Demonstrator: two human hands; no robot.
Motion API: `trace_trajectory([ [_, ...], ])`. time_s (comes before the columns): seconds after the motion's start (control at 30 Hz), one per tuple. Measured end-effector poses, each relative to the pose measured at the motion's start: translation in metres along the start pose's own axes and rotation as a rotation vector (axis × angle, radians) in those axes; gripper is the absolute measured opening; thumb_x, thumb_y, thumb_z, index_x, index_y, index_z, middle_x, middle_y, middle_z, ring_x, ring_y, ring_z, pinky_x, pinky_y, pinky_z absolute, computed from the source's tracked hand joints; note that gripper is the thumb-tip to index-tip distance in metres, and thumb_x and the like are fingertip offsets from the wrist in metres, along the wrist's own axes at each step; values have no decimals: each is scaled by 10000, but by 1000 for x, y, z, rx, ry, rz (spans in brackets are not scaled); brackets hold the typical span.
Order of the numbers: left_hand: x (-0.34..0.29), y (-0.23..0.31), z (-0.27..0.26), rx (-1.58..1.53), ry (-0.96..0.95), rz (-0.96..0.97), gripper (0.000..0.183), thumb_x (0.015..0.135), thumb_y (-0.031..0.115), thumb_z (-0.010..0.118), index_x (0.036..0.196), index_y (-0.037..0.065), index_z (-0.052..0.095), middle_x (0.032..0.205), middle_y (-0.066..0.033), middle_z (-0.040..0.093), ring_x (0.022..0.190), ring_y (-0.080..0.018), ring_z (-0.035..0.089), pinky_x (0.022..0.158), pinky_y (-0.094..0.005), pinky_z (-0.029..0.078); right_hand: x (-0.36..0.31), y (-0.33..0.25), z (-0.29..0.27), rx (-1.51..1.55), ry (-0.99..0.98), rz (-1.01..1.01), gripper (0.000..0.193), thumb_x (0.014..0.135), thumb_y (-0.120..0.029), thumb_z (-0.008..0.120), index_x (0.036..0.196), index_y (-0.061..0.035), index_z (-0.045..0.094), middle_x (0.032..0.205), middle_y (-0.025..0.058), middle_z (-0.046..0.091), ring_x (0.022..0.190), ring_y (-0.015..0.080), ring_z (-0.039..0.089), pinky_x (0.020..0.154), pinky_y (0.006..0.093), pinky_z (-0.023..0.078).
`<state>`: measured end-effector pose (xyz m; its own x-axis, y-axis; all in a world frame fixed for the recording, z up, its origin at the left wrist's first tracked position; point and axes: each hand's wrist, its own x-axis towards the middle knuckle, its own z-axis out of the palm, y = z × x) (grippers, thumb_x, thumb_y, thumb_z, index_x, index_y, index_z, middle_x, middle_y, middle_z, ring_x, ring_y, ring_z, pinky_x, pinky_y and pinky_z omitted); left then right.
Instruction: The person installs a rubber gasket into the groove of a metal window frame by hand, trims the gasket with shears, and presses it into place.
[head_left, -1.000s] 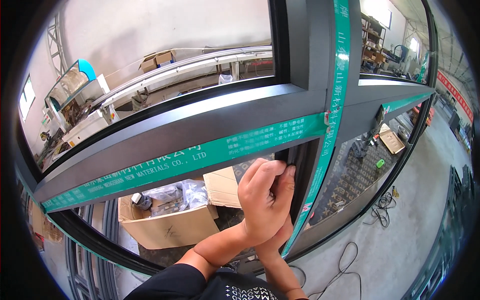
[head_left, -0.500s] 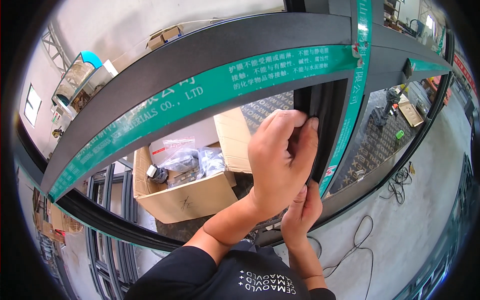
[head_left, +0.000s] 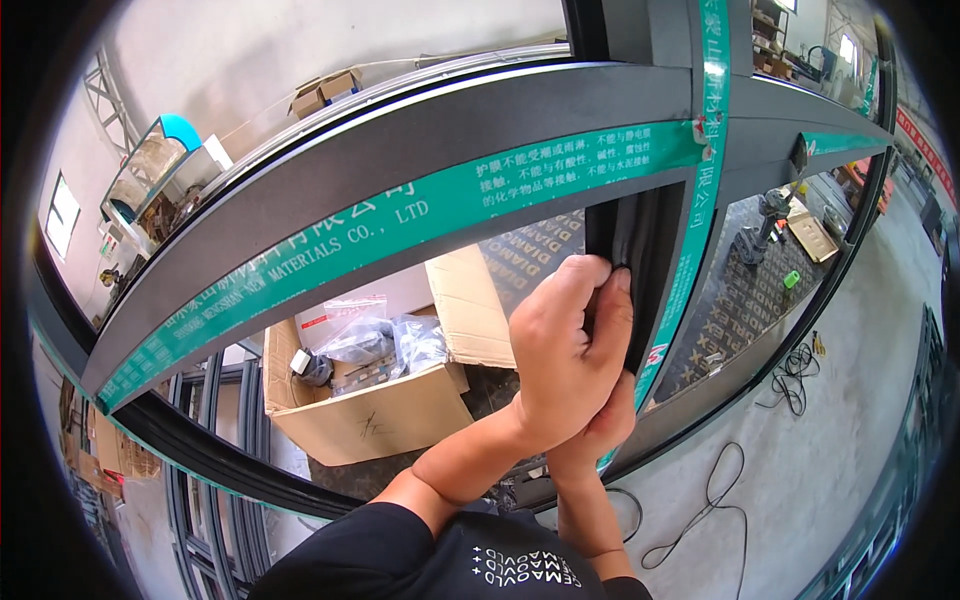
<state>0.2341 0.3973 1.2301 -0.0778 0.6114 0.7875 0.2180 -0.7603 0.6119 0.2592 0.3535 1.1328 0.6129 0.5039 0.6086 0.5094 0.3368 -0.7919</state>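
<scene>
A dark grey metal window frame (head_left: 655, 95) with green protective film (head_left: 440, 205) stands in front of me. Black rubber sealing strip (head_left: 625, 225) runs down the inner side of its upright bar. My left hand (head_left: 565, 350) is closed, thumb and bent forefinger pinched on the strip against the bar. Just below and partly behind it, my right hand (head_left: 600, 425) is closed low on the same bar. Its fingertips are mostly hidden by the left hand and the frame, so what they hold does not show.
Through the frame's opening I see an open cardboard box (head_left: 375, 420) with bagged parts on a dark printed board. Beyond the bar to the right lie a power tool (head_left: 770, 215) and a green item (head_left: 791, 280). Black cable (head_left: 700, 520) loops over the floor; more frames (head_left: 215, 440) stand at left.
My left hand has slid a little down the upright bar, still pinching the strip. The right hand has shifted lower and is more covered by the left. The view has tilted slightly.
</scene>
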Motion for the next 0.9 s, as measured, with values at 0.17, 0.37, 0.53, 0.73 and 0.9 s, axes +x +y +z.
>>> trace_trajectory([
  [0.17, 1, 1, 7, -46, 38, -11, 96, 853, -29, 607, 785, 4, 550, 596, 5, 430, 547, -39, 371, 481, -218, 322, 6, -13, -13, -10, 76, 16, 328, 973, -281, 452, 973, 17, 590, 729, 181, 595, 594, 355, 569, 522, 413, 442],
  [0.37, 1, 5, -1, 4, -36, -101, 87, 848, -14, 603, 807, 9, 529, 642, -115, 461, 523, -227, 435, 495, -309, 378, 15, -29, -41, -84, -139, -105, 343, 989, -290, 416, 851, -3, 545, 717, 134, 582, 580, 269, 561, 533, 345, 426],
  [0.53, 1, 6, -3, 24, -33, -66, 89, 857, 7, 598, 803, 10, 528, 641, -128, 460, 522, -246, 429, 492, -321, 371, 13, -24, -48, -279, -318, -37, 216, 851, -129, 607, 1020, 7, 607, 756, 168, 610, 646, 329, 601, 567, 401, 464],
  [0.73, 3, 3, -10, 52, -100, -65, 88, 851, 20, 606, 807, 6, 532, 645, -141, 472, 530, -279, 454, 496, -336, 374, 23, -23, -68, -225, -99, -249, 276, 804, -16, 649, 1074, 18, 607, 927, 133, 662, 757, 260, 637, 674, 337, 501],
  [0.9, 5, -1, -11, 57, -114, -4, 68, 849, -12, 610, 816, -8, 551, 599, -46, 458, 525, -99, 438, 480, -251, 357, 84, -27, -61, -47, 51, -304, 512, 777, -82, 714, 1224, 59, 507, 1166, 184, 576, 971, 290, 595, 833, 362, 478],
])
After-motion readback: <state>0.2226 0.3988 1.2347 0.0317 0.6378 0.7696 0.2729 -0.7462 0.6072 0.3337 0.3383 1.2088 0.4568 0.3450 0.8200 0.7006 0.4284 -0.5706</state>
